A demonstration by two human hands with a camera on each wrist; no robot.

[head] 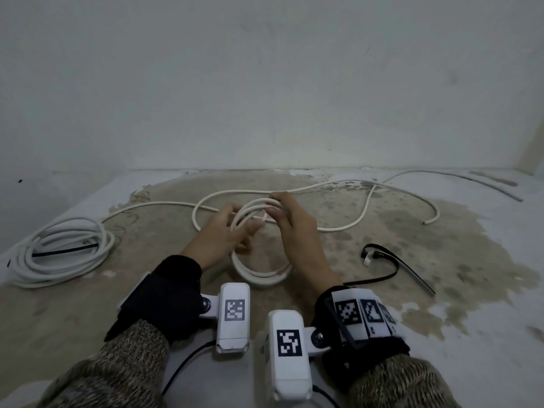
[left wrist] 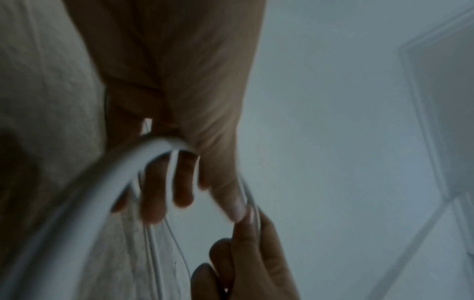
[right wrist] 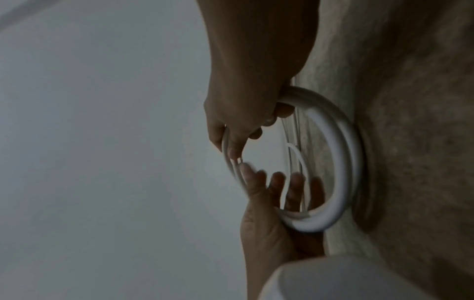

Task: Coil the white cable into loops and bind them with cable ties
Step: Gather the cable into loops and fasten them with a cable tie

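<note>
The white cable (head: 347, 184) snakes over the floor, and part of it is wound into a small upright coil (head: 259, 276) between my hands. My right hand (head: 276, 207) grips the top of the loops, fingers curled round them, as seen in the right wrist view with my right hand (right wrist: 246, 138) on the coil (right wrist: 341, 162). My left hand (head: 235, 222) reaches through the coil with straight, spread fingers. In the left wrist view the loops (left wrist: 102, 182) hang over the web by my left hand's (left wrist: 184, 194) thumb, whose tip touches the right hand (left wrist: 246, 253). Black cable ties (head: 385, 260) lie to the right.
A larger white coil (head: 59, 251), bound with a black tie, lies at the left on the floor. The loose cable end (head: 425, 222) rests at the right. A wall (head: 265, 83) rises just behind. A thin strip (head: 494, 184) lies at the far right.
</note>
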